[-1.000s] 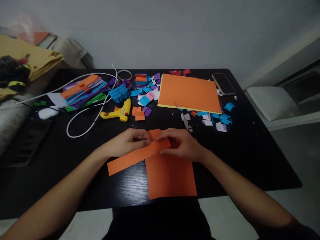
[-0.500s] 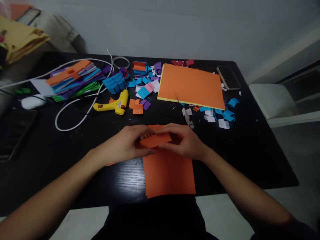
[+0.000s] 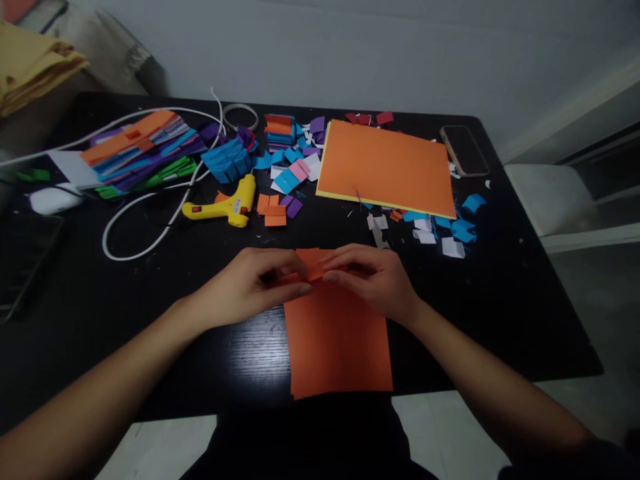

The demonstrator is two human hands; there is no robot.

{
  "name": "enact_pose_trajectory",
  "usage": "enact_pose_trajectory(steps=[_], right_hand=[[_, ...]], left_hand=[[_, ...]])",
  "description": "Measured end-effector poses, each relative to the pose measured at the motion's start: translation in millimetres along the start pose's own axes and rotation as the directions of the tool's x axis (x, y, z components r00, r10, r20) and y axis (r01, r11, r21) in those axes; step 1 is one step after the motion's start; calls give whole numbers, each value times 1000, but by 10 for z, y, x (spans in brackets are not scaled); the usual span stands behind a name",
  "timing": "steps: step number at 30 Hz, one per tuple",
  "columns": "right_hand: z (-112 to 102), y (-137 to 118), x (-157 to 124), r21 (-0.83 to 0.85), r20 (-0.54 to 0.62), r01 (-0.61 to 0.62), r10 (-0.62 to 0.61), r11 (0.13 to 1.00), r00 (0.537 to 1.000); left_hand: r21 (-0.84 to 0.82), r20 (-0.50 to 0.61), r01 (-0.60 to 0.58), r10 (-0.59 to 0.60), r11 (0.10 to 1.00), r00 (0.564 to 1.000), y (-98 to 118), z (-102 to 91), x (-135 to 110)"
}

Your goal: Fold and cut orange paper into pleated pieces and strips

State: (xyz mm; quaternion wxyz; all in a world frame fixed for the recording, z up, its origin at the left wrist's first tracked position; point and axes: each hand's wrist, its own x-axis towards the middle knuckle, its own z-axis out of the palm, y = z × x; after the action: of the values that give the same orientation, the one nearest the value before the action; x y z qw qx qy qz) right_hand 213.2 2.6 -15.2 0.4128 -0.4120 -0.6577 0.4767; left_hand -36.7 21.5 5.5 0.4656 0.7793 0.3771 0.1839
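Both hands meet over a small folded orange paper strip (image 3: pixel 315 272), mostly covered by the fingers. My left hand (image 3: pixel 255 283) closes on its left end, thumb below and fingers above. At the right end, my right hand (image 3: pixel 373 273) pinches the strip between thumb and fingers. Beneath them lies an orange paper sheet (image 3: pixel 340 347), its lower edge close to the table's front edge. A little paper shows above the hands at the sheet's top.
A yellow glue gun (image 3: pixel 225 207) and a looped white cable (image 3: pixel 107 230) lie left. Bundled coloured strips (image 3: pixel 145 147), folded blue pieces (image 3: pixel 227 160), an orange sheet stack (image 3: pixel 387 167), a phone (image 3: pixel 465 150) and paper scraps (image 3: pixel 453 247) line the back of the black table (image 3: pixel 500 320).
The strip has tipped lower and flatter between the hands, and less of it shows. My fingers have drawn in closer over it. The view has shifted slightly.
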Motion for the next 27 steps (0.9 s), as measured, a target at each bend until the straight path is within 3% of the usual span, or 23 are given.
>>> enact_pose_trajectory(steps=[5,10,20,27], right_hand=[[32,-23,-12,89,-66,-105,111,991,992],[44,-45,-6,227,-101,-145,171,963,980],[35,-61,7,336,-137,-251,311,908,941],[50,-36,-3,382,-126,-285,355,879,926]], left_hand=[[-122,-31,51,-55,991,998,-17,38,6],[-244,-130,38,-71,969,989,-10,100,11],[-98,-217,-70,47,993,975,44,134,-22],[-52,-172,-87,77,995,982,70,140,-36]])
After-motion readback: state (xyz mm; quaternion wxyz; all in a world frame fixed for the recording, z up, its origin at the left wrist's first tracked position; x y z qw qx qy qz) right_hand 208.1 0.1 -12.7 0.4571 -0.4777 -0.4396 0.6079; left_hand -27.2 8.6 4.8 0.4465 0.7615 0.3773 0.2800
